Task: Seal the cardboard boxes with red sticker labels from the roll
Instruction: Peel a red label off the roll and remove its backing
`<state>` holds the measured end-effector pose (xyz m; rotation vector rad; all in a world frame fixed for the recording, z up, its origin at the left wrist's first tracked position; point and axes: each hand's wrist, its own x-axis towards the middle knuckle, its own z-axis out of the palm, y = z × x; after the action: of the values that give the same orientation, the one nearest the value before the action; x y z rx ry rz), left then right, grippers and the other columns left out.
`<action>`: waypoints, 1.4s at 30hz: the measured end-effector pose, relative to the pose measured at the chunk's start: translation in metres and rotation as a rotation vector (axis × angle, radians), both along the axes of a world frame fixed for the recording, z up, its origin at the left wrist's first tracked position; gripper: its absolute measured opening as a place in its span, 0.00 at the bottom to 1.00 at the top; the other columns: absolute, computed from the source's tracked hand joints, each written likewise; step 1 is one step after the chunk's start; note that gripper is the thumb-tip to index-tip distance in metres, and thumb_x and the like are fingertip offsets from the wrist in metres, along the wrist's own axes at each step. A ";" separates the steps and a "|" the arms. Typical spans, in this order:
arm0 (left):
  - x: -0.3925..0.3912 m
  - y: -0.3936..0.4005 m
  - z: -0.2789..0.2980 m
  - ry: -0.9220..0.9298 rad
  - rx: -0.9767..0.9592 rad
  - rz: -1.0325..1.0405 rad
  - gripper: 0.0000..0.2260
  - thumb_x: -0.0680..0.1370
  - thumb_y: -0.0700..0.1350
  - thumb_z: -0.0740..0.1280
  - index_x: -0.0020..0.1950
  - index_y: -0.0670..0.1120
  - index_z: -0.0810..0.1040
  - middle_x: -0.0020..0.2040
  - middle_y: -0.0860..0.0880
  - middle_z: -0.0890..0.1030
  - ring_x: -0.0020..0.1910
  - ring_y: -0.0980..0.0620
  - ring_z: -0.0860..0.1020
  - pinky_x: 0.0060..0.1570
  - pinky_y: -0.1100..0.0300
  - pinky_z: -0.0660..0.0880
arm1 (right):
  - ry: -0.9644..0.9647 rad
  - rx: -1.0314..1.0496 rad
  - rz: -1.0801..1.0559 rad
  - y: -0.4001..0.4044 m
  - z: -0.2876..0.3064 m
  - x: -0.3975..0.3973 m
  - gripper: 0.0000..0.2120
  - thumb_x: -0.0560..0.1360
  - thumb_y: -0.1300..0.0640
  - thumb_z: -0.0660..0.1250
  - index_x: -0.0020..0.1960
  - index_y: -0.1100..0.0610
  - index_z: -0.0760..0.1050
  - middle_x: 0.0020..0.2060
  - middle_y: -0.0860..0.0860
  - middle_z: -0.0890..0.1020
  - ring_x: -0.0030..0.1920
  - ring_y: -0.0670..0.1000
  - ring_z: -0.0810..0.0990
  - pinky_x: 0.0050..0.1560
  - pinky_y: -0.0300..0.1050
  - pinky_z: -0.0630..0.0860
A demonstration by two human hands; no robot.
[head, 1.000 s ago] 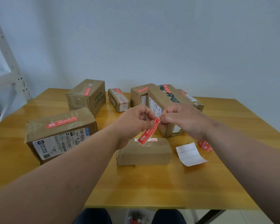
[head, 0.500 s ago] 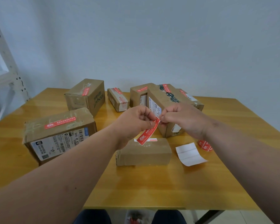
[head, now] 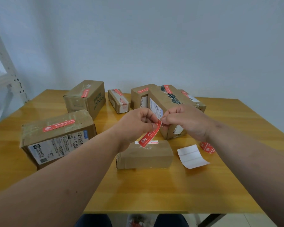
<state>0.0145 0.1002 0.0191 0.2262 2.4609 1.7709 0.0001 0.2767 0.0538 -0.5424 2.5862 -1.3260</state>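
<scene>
- Wooden table (head: 154, 190) carries all the boxes; layout is the same as a second ago, nothing on it has shifted.
- Big box (head: 56, 136) at left already wears a red label along its top; the back cluster of boxes (head: 164, 102) also shows red labels on top.
- Small box (head: 144, 154), nearest the person at centre, shows only a white strip with red print on its top edge, no full red label that I can see. Judgement: this is the next one to seal.
- Left hand (head: 134, 125) pinches the sticker's (head: 150, 135) upper end; right hand (head: 185, 120) pinches the same top corner with fingertips. Both hands are closed onto it, held in the air just above the small box.
- Sticker hangs tilted, lower end down-left, over the small box's far edge. Versus a second ago: same pose, hands have barely moved, so the peel at the corner is still in progress. Whether the backing has separated is too small to tell.
- Backing paper (head: 192, 157), white, lies flat right of the small box.
- Roll (head: 206, 147) lies just beyond it, partly hidden by the right forearm.
- Meaning: no progress on application yet; the sticker is not on any box.
</scene>
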 end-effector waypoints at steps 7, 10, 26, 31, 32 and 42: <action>0.000 0.001 -0.001 -0.008 -0.010 -0.003 0.04 0.76 0.38 0.70 0.48 0.45 0.79 0.38 0.48 0.81 0.41 0.52 0.80 0.46 0.57 0.76 | 0.009 0.045 0.005 0.000 -0.001 -0.002 0.08 0.75 0.60 0.68 0.44 0.64 0.82 0.36 0.48 0.84 0.38 0.38 0.79 0.48 0.35 0.68; 0.000 0.001 -0.002 -0.020 -0.003 0.005 0.03 0.77 0.39 0.69 0.49 0.45 0.80 0.44 0.45 0.84 0.45 0.49 0.81 0.49 0.56 0.79 | 0.013 0.054 -0.004 0.000 -0.002 -0.002 0.07 0.76 0.60 0.68 0.44 0.63 0.83 0.35 0.47 0.83 0.37 0.38 0.79 0.46 0.35 0.68; -0.004 -0.002 0.002 -0.084 0.016 0.136 0.06 0.78 0.43 0.68 0.47 0.41 0.81 0.42 0.47 0.85 0.47 0.51 0.82 0.54 0.53 0.77 | 0.069 0.241 -0.070 0.008 -0.005 -0.008 0.08 0.76 0.56 0.66 0.44 0.61 0.80 0.46 0.56 0.84 0.49 0.57 0.81 0.49 0.49 0.77; -0.007 -0.007 -0.001 -0.109 0.078 0.226 0.05 0.79 0.42 0.67 0.48 0.42 0.81 0.41 0.49 0.84 0.42 0.54 0.80 0.51 0.56 0.77 | 0.030 0.458 -0.118 0.028 -0.015 -0.016 0.08 0.77 0.56 0.65 0.40 0.57 0.77 0.40 0.54 0.81 0.32 0.46 0.71 0.32 0.37 0.66; -0.007 -0.007 -0.002 -0.110 0.089 0.247 0.05 0.79 0.42 0.68 0.49 0.41 0.81 0.41 0.50 0.84 0.42 0.54 0.80 0.51 0.56 0.77 | 0.015 0.499 -0.123 0.032 -0.017 -0.017 0.08 0.77 0.56 0.65 0.39 0.55 0.76 0.37 0.53 0.79 0.32 0.47 0.70 0.32 0.39 0.66; -0.006 -0.004 -0.003 -0.079 0.067 0.271 0.04 0.79 0.43 0.67 0.48 0.44 0.80 0.43 0.50 0.84 0.43 0.54 0.80 0.50 0.56 0.78 | 0.086 1.109 -0.293 0.056 -0.034 -0.026 0.07 0.76 0.54 0.60 0.42 0.52 0.75 0.37 0.48 0.77 0.41 0.49 0.75 0.61 0.55 0.66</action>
<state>0.0080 0.0963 0.0164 -0.1778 2.4759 1.9224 -0.0257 0.3331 0.0194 -0.0067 2.9800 0.2303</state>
